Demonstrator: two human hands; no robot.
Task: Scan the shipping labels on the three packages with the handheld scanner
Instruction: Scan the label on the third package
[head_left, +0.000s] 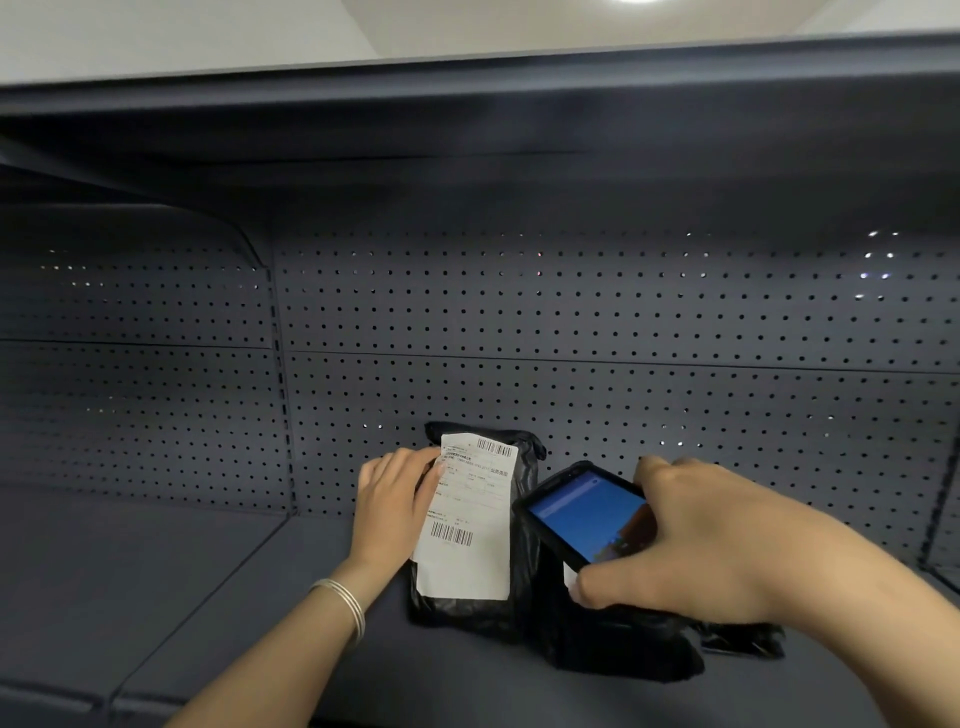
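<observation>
A black plastic package (524, 462) lies on the dark shelf (208, 582), with a white shipping label (467, 519) showing two barcodes facing up. My left hand (395, 499) rests flat on the package's left edge, touching the label. My right hand (701, 540) grips the handheld scanner (587, 514), its blue screen lit, just right of the label. Under my right hand lies a second black package (613, 649). A third black package (743, 642) peeks out further right, mostly hidden by my arm.
A perforated dark back panel (571, 322) rises behind the packages. Another shelf (467, 104) overhangs above. A vertical slotted upright (283, 395) divides the unit; the shelf section to the left holds nothing visible.
</observation>
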